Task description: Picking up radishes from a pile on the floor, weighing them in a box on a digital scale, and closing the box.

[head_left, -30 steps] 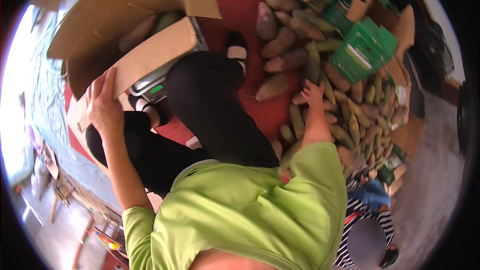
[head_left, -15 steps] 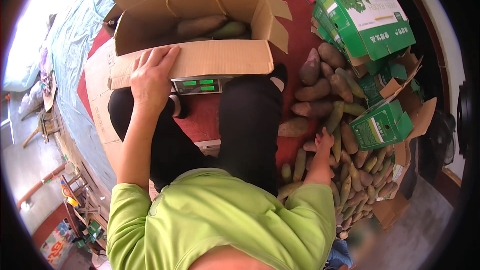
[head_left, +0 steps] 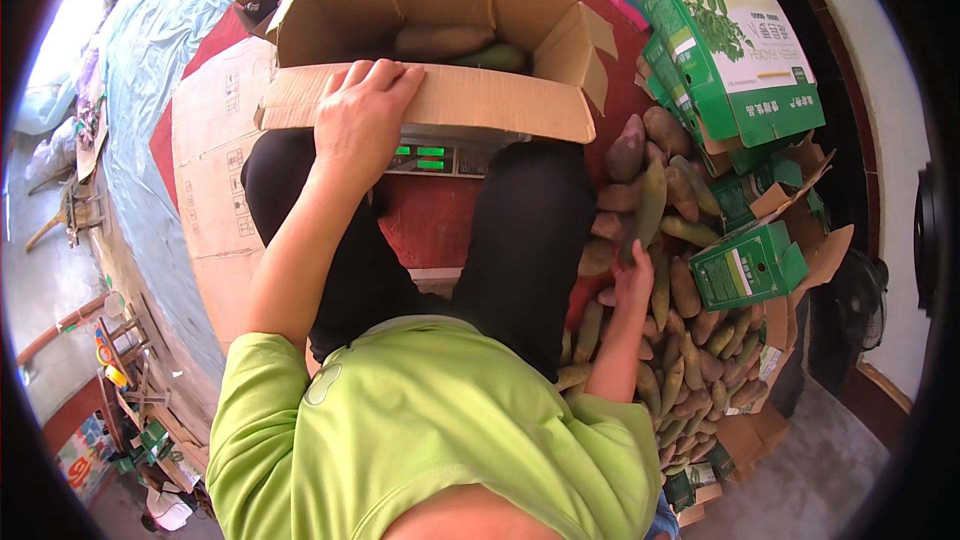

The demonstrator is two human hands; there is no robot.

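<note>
A brown cardboard box (head_left: 330,5) with string handles stands open before me. Inside lie a purplish radish (head_left: 445,40) and a green radish (head_left: 500,58); the box walls hide the rest. My left hand (head_left: 362,118) is closed over the box's near flap (head_left: 500,100), fingers curled across its upper edge. Under that flap, a scale (head_left: 432,160) with green lit displays shows between my knees. At the right, my right hand (head_left: 632,285) grips the lower end of a long green radish (head_left: 651,202), which points away from me above the pile.
Many green and purplish radishes (head_left: 700,370) are heaped on the red floor covering to my right. Beyond them stand green-and-white cartons (head_left: 740,60) and an opened green carton (head_left: 745,268). A flat cardboard sheet (head_left: 215,180) and blue plastic sheeting (head_left: 150,130) lie to the left.
My right hand has taken hold of a green radish and raised it from the pile. The left hand stays on the flap; the whole view has shifted slightly.
</note>
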